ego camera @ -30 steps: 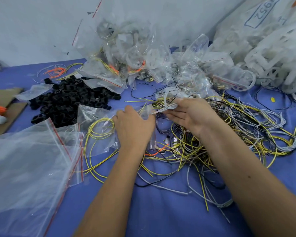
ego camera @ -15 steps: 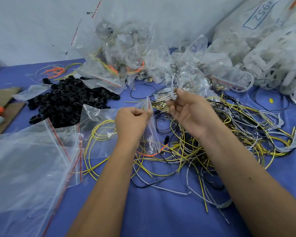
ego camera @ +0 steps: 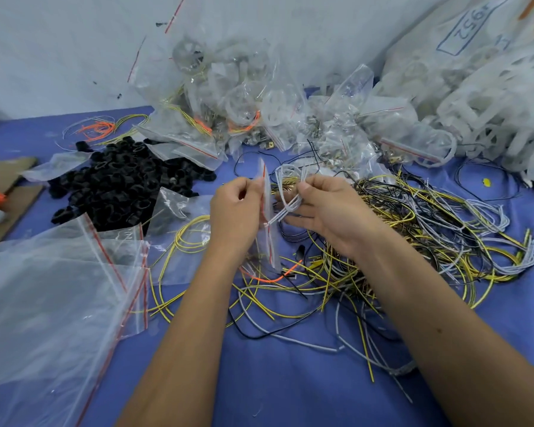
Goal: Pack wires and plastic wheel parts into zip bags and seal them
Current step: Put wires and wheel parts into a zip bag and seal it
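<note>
My left hand (ego camera: 233,212) pinches the red-striped mouth of a small clear zip bag (ego camera: 269,232), which it holds upright above the blue table (ego camera: 290,380). My right hand (ego camera: 324,208) pinches a folded bundle of white wire (ego camera: 289,192) right beside the bag's mouth; the bundle's lower end touches the bag. A tangle of yellow, black and white wires (ego camera: 413,241) lies under and to the right of both hands. White plastic wheel parts (ego camera: 494,97) are heaped at the back right.
A heap of black rings (ego camera: 114,186) lies at the left. Empty zip bags (ego camera: 43,303) spread over the near left. Filled zip bags (ego camera: 235,112) are piled against the back wall. Cardboard (ego camera: 7,195) sits at the left edge.
My left hand lifted the small bag off the table and turned it upright. My right hand raised the white wire bundle and brought it to the bag's mouth.
</note>
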A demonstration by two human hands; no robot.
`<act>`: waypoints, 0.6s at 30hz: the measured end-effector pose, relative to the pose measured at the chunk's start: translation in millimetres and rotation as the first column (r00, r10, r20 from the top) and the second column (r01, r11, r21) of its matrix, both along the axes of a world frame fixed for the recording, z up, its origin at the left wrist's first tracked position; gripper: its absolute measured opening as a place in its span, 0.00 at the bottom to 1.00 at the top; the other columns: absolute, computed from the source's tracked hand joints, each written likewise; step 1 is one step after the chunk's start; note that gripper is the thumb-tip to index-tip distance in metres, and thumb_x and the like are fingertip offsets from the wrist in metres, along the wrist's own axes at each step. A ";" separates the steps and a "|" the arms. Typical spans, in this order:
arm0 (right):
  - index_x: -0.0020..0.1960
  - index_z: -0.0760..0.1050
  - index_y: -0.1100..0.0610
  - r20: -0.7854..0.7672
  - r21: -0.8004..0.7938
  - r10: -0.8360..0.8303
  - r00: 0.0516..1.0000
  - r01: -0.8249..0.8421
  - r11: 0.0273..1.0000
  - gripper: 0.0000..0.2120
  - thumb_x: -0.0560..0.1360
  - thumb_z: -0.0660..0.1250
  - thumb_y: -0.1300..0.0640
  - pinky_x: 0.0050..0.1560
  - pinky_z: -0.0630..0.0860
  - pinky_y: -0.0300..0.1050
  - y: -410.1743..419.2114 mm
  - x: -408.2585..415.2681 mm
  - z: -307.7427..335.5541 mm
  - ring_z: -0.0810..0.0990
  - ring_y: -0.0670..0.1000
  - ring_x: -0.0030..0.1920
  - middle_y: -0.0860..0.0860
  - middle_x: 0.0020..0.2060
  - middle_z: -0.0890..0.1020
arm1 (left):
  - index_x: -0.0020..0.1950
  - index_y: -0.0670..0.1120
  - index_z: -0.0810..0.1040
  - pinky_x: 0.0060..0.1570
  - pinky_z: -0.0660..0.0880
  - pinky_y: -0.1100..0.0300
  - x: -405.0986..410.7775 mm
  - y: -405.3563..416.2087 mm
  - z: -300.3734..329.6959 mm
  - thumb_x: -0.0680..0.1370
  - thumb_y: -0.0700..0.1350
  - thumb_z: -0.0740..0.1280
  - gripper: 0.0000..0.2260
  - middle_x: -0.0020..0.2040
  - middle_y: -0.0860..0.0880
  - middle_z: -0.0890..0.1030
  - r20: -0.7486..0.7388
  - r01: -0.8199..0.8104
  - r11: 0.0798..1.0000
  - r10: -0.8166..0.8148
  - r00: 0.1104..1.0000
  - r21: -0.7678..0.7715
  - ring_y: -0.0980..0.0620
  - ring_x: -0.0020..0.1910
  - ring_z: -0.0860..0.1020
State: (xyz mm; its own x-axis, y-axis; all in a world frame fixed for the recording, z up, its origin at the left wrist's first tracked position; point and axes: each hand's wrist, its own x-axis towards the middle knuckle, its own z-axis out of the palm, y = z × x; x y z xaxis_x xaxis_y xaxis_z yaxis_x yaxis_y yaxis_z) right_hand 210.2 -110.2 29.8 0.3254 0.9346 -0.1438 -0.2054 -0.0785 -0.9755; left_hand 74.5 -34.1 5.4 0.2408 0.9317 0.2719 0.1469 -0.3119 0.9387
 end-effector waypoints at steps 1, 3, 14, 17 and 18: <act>0.46 0.73 0.57 0.050 -0.017 -0.025 0.998 0.026 1.000 0.10 0.85 0.58 0.60 0.55 0.83 0.54 0.4 -0.9 -1.7 0.86 0.56 0.53 0.57 0.48 0.85 | 0.28 0.53 0.65 0.24 0.61 0.68 0.4 -0.3 1.4 0.83 0.48 0.66 0.23 0.22 0.57 0.65 0.019 0.021 1.000 -0.021 1.000 0.016 0.59 0.21 0.64; 0.47 0.72 0.58 0.203 -0.011 -0.125 0.971 0.130 0.991 0.09 0.85 0.58 0.61 0.46 0.85 0.51 2.1 -1.1 -5.6 0.87 0.53 0.48 0.61 0.48 0.85 | 0.29 0.53 0.68 0.25 0.63 0.68 1.1 -1.2 2.3 0.83 0.50 0.67 0.22 0.22 0.56 0.67 0.050 0.062 0.998 -0.063 0.997 0.019 0.59 0.21 0.65; 0.54 0.70 0.73 0.200 0.370 0.202 0.959 -0.264 0.890 0.15 0.83 0.57 0.58 0.55 0.78 0.69 -9.6 -1.2 10.3 0.81 0.66 0.47 0.69 0.43 0.80 | 0.29 0.42 0.70 0.21 0.63 0.66 14.2 -7.4 -11.8 0.75 0.53 0.77 0.24 0.25 0.45 0.70 0.240 0.071 0.946 0.007 0.971 -0.316 0.53 0.18 0.67; 0.55 0.71 0.73 0.392 0.318 0.240 0.888 -0.376 0.870 0.14 0.84 0.57 0.61 0.51 0.81 0.50 -10.3 -5.0 12.7 0.81 0.57 0.46 0.65 0.44 0.81 | 0.43 0.28 0.76 0.28 0.66 0.61 12.3 -13.5 -9.5 0.71 0.57 0.78 0.30 0.33 0.41 0.75 0.340 0.177 0.927 -0.058 0.939 -0.330 0.50 0.25 0.70; 0.54 0.71 0.71 0.419 0.313 0.230 0.878 -0.378 0.871 0.11 0.85 0.56 0.62 0.49 0.80 0.46 -10.9 -4.8 14.9 0.81 0.53 0.46 0.60 0.43 0.81 | 0.45 0.30 0.78 0.26 0.64 0.61 11.0 -13.6 -8.3 0.72 0.57 0.77 0.28 0.32 0.41 0.75 0.345 0.163 0.924 -0.036 0.938 -0.346 0.51 0.24 0.68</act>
State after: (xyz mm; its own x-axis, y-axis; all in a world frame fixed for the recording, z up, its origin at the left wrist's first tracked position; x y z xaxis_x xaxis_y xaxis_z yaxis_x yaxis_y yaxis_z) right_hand 205.4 -121.1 44.7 -0.0250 0.9515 0.3065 0.1348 0.3070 -0.9421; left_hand 85.5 -47.7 -2.8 0.2942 0.9557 -0.0019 -0.2009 0.0637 0.9775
